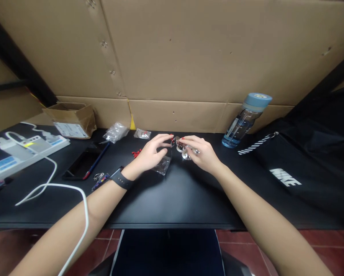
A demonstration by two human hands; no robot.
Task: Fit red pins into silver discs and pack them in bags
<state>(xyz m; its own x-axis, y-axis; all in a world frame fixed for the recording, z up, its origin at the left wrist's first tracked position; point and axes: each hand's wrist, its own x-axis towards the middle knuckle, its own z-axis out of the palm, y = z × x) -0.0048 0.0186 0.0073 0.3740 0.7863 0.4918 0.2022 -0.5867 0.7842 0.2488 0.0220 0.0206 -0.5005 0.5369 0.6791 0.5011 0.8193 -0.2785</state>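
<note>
My left hand (152,154) is over the middle of the dark desk, its thumb and fingers apart. Its fingertips reach the edge of a small shiny disc (173,142); whether they touch it I cannot tell. My right hand (202,152) faces it, thumb and index finger closed on a small round silvery metal piece (179,145). More shiny round pieces (185,155) show beneath the right fingers, partly hidden. Under the left hand lies a clear plastic bag (162,166). Small red pieces (136,153) lie just beyond the left hand.
To the left are a power strip (13,163) with a white cable (84,207) crossing my left forearm, a phone (87,161), keys (99,176) and a cardboard box (72,119). Plastic bags (116,132) lie behind. A blue-lidded bottle (241,122) and black bag (310,168) are right.
</note>
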